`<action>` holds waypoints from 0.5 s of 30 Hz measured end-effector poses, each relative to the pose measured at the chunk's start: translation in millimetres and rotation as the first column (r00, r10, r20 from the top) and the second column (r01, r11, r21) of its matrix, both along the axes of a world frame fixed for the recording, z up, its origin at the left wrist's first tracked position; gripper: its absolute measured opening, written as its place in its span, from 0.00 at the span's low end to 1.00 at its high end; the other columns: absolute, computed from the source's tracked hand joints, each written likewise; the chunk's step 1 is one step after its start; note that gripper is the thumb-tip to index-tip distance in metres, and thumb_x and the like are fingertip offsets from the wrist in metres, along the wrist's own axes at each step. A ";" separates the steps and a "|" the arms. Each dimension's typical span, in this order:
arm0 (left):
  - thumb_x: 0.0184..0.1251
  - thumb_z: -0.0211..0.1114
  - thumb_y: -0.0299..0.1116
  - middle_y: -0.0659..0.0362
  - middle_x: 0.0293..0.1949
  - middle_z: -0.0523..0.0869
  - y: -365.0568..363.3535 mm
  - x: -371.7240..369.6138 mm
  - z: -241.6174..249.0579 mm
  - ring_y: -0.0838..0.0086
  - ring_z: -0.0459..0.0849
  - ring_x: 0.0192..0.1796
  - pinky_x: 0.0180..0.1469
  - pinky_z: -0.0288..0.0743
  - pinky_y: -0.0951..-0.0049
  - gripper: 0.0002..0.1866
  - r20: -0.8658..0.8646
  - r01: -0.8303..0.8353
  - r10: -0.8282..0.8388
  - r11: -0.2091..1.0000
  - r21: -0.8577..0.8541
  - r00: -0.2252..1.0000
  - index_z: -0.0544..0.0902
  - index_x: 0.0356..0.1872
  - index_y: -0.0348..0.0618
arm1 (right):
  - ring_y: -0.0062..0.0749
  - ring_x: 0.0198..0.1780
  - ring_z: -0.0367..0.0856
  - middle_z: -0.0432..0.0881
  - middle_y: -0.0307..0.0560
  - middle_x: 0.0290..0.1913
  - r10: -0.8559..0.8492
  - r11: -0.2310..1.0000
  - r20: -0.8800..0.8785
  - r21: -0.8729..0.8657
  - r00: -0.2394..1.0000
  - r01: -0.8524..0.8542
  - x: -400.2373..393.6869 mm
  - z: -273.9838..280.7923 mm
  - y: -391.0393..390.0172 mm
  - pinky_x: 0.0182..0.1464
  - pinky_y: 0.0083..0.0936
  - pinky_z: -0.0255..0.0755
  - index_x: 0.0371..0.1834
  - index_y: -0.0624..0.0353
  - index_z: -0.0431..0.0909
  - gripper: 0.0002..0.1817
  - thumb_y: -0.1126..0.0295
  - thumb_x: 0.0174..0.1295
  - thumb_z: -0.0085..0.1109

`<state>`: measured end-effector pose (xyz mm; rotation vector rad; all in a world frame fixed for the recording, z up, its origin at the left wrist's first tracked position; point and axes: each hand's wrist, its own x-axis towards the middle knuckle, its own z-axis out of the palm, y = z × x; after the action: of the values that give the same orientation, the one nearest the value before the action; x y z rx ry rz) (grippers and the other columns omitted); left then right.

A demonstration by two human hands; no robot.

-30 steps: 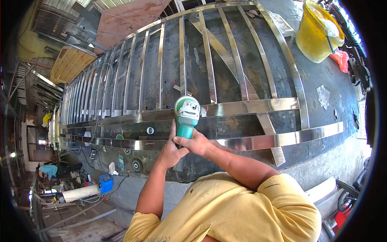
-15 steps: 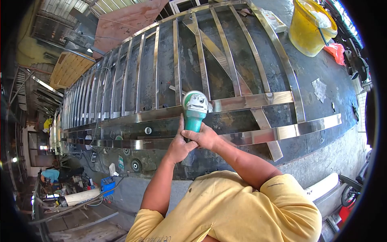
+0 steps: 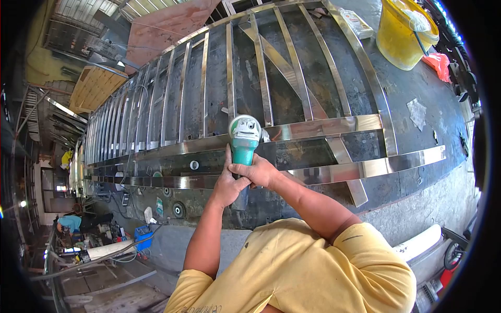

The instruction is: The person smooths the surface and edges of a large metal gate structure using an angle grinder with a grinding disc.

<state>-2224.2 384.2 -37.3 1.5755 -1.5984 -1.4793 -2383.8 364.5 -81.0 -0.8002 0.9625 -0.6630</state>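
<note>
Both hands closed around a green grinder over a bright metal frame

Head view: the person's left hand and right hand come together on the lower body of a green power grinder. The right hand lies across the top of the grip with its fingers curled round it; the left hand wraps the grip from the left, one finger stretched up along the side. Both are closed on the tool, with no gap showing between palm and body.

The grinder's pale, scuffed head points away from the person and overlaps the inner long rail of a slatted metal frame; whether it touches the rail cannot be told from above. Nearer the person runs a second shiny rail. A flat diagonal bar shows between the slats.

The frame lies on a dark counter. A white ring sits between the two long rails, and a round disc lies to the left of the left hand. At the far right stand a yellow bucket and, beside it, a red plastic bag.
</note>
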 end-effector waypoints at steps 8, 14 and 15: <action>0.61 0.73 0.36 0.44 0.76 0.71 -11.8 -23.7 10.7 0.58 0.74 0.75 0.74 0.70 0.61 0.64 0.079 0.071 -0.071 0.997 0.006 0.994 0.32 0.87 0.49 | 0.29 0.35 0.84 0.84 0.50 0.43 -0.022 0.999 0.058 0.030 0.998 0.020 -22.6 4.5 -1.9 0.31 0.25 0.80 0.65 0.66 0.70 0.43 0.41 0.60 0.74; 0.61 0.75 0.37 0.45 0.76 0.72 -15.1 -29.5 4.0 0.56 0.73 0.76 0.76 0.68 0.60 0.64 0.167 0.156 -0.142 0.985 -0.069 0.976 0.32 0.87 0.51 | 0.30 0.40 0.85 0.84 0.51 0.47 -0.043 0.999 0.052 0.027 0.998 0.042 -28.7 -7.0 0.6 0.34 0.28 0.82 0.67 0.65 0.69 0.43 0.42 0.62 0.74; 0.61 0.75 0.37 0.45 0.76 0.71 -15.6 -31.5 5.8 0.55 0.72 0.77 0.76 0.67 0.60 0.65 0.166 0.157 -0.145 0.986 -0.060 0.975 0.32 0.87 0.51 | 0.31 0.41 0.85 0.84 0.52 0.48 -0.052 0.998 0.055 0.026 0.997 0.051 -30.4 -5.0 0.5 0.34 0.28 0.82 0.67 0.65 0.69 0.43 0.43 0.62 0.73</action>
<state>-2255.8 368.6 -31.5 1.5986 -1.8797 -1.3810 -2414.2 365.0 -86.0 -0.7335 0.9416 -0.7133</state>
